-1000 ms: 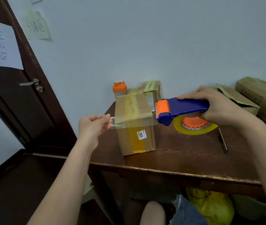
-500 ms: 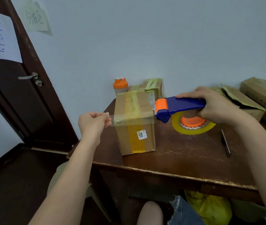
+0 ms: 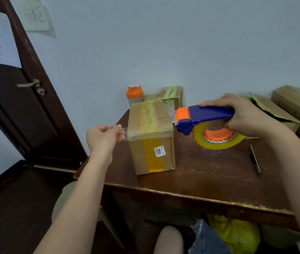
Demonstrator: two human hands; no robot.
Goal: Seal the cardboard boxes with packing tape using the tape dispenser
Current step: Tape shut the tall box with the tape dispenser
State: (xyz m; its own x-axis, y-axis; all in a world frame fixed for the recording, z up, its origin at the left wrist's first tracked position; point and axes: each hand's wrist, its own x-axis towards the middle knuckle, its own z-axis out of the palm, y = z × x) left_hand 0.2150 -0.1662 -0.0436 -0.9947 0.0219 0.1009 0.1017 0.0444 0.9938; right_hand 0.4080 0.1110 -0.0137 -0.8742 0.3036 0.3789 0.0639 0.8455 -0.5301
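Observation:
A small cardboard box [image 3: 152,136] stands upright near the table's left front corner, with a yellow tape band over its top and front and a white label. My right hand [image 3: 244,115] grips the blue and orange tape dispenser [image 3: 206,116] just right of the box's top edge, its yellowish tape roll [image 3: 218,138] hanging below. A clear strip of tape [image 3: 145,133] stretches from the dispenser across the box's upper front edge. My left hand [image 3: 105,135] pinches the strip's free end just left of the box.
The dark wooden table [image 3: 209,173] is scratched. An orange-lidded bottle [image 3: 135,95] and a taped box [image 3: 172,96] stand behind. Opened cardboard boxes [image 3: 281,110] lie at the back right. A pen [image 3: 255,160] lies right of the dispenser. A dark door [image 3: 17,107] is at left.
The tape strip has come down against the box's upper front edge. Both hands and the dispenser have drawn closer to the box.

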